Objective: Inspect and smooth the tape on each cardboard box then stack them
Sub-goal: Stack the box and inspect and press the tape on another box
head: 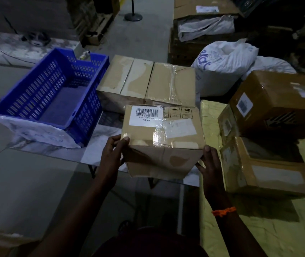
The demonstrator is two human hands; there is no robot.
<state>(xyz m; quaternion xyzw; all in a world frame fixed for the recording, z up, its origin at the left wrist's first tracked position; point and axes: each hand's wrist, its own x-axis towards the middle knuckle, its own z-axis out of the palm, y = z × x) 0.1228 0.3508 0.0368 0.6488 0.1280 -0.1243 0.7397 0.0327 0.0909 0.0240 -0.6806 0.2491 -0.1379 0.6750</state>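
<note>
Inspecting now: my left grip (113, 152) and right grip (211, 164) clasp barcode-labelled cardboard box (144, 131) by near corners. Clear tape (159, 137) looks wrinkled; next I'd free one grip, smooth it.

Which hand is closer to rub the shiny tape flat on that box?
Probably the left hand: its thumb lies on top of the box beside the shiny tape. The right hand grips lower, at the side.

A: Finish of the held box (166, 158)?
B: Matt brown cardboard, creased. Tape (159, 138): clear, glossy. Label (146, 115): white paper.
A: The crate (36, 93)?
B: Blue plastic, slotted walls, slight sheen.
</note>
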